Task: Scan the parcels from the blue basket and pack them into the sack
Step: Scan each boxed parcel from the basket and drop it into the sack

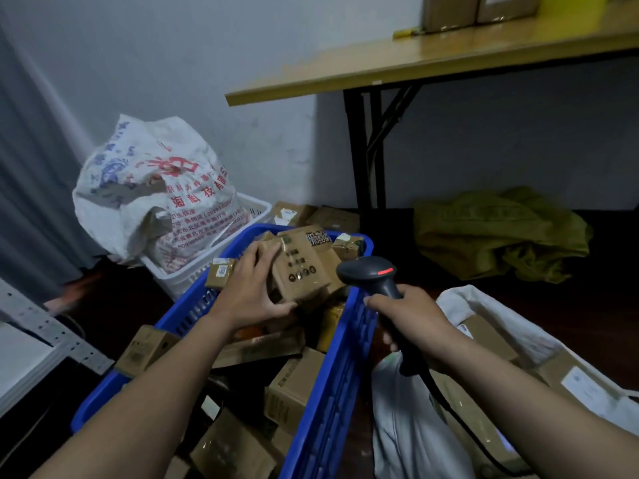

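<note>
Left hand [250, 292]: thumb and fingers clasp a taped cardboard parcel [304, 271], underside hidden.
Right hand [415, 316]: fingers wrap the smooth black barcode scanner [371, 271] by its grip.

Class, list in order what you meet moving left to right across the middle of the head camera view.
Printed white sack → left hand → cardboard parcel it grips → barcode scanner → right hand holding the scanner → crumpled green sack.
</note>
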